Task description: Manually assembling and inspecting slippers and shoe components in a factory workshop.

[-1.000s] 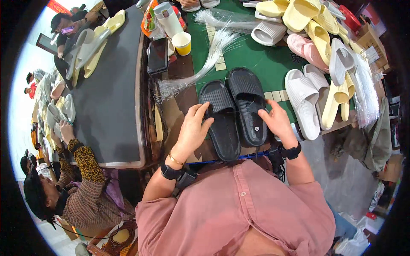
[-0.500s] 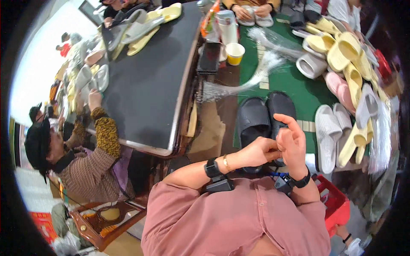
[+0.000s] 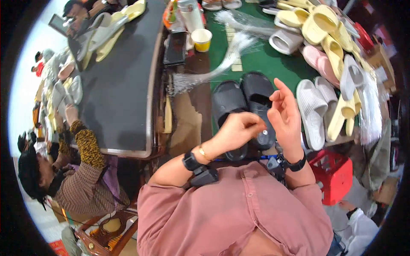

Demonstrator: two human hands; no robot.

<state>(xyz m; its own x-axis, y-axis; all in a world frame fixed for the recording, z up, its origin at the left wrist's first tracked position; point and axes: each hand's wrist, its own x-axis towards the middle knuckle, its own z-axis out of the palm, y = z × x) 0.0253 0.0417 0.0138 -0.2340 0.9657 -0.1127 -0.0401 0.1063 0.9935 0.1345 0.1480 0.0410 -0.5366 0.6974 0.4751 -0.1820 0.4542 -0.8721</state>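
Two black, broad-strapped slippers (image 3: pixel 229 100) of rubber-like material lie side by side on the flat green surface (image 3: pixel 285 68). Over them, the left hand (image 3: pixel 239 126) has its thumb and fingertips gathered; I cannot tell if they pinch something thin. Just beside it, the right hand (image 3: pixel 285 117) is raised, its fingers loosely spread.

left grip (image 3: pixel 239 128) now apart from right grip (image 3: pixel 285 117), red plastic object (image 3: pixel 335 174) arrived
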